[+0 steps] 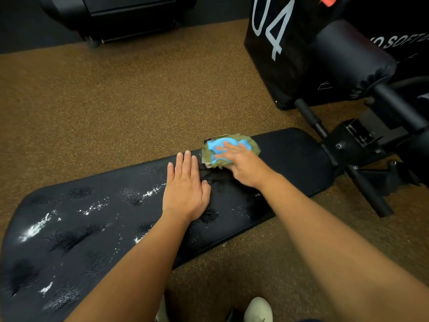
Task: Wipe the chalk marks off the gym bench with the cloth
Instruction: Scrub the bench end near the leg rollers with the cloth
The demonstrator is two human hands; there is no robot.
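A black bench (290,159) is seen running diagonally across brown flooring (116,101). The cloth (228,148), green and blue, is bunched near the bench's far edge and is pressed down by the right hand (243,166), fingers spread and nearly straight on top of it, not curled round it. The left hand (185,189) is laid flat on the pad just beside the cloth, fingers straight and together, nothing held. White chalk marks (34,228) are scattered over the bench's left part, some just left of the left hand. A black box (278,54) marked "04" and a padded roller (348,54) are seen at upper right. A pale shoe (258,309) is visible at the bottom edge.
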